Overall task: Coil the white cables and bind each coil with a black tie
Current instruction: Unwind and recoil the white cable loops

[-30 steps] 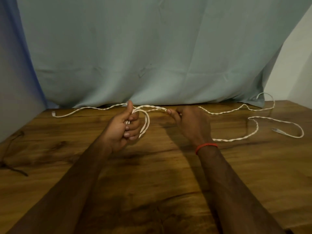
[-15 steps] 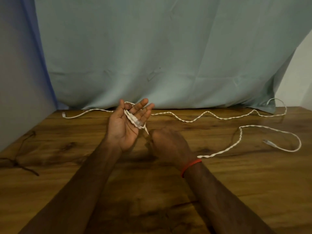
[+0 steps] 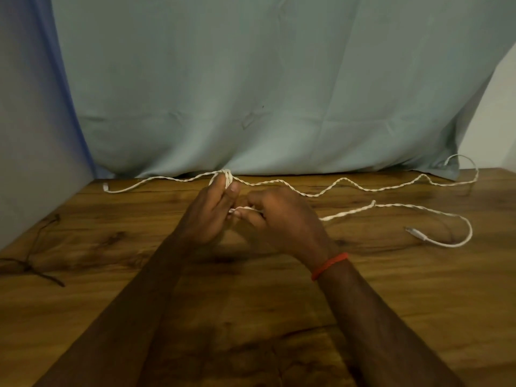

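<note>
Coiling stage, early. A few turns of white cable (image 3: 229, 175) are wound over the extended fingers of the left hand (image 3: 208, 213). The right hand (image 3: 279, 219) grip is pinched on the strand. Most of the cable lies slack on the table (image 3: 391, 289) toward 2 o'clock. The black ties (image 3: 28, 266) at 9 o'clock are untouched, and no coil is bound yet.

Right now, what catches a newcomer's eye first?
Both hands meet mid-table: the white cable loops over the fingertips of the left hand while the right hand pinches a strand beside it. The rest snakes loose over the far right of the wooden table. At the left edge lie black ties.
</note>
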The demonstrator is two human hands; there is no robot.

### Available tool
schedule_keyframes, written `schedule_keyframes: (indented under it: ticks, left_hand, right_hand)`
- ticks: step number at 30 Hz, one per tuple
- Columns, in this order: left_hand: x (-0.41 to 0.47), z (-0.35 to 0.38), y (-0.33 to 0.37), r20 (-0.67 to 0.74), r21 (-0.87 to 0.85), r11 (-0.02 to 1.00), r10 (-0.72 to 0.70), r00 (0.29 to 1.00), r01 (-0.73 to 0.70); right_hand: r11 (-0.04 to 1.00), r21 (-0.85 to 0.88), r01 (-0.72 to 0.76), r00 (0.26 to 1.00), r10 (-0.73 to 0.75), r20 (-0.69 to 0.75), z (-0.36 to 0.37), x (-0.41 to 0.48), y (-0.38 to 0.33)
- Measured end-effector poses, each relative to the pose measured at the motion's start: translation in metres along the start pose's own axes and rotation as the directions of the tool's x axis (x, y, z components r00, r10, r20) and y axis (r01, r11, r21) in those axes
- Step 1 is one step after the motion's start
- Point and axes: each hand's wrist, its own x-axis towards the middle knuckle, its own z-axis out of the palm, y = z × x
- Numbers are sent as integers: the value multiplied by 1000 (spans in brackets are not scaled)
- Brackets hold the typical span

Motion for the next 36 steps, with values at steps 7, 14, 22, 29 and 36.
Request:
schedule_keyframes:
  ticks: [7,14,22,29,36]
  left_hand:
    - [1,13,14,219,-434,885,-74,973,165]
    - [6,6,18,441,-801,444,-13,897,400]
    - [8,-4,18,387,-908,-164,18,922,385]
    - [12,-13,5,316,-915,-258,13,949,309]
    - [14,-13,7,253,-945,-210,16,967,250]
  right_hand:
    - [990,-134,49,953,-86,-290,-24,-1,24]
    - [979,-203,-13,940,-57,-336,-34,-2,66]
    - [958,-115,-264,960,250,-123,-21,-9,90]
    - [896,-313,-315,946,272,-174,-17,-6,64]
    - [891,-437,-121,974,192,122,7,-7,4]
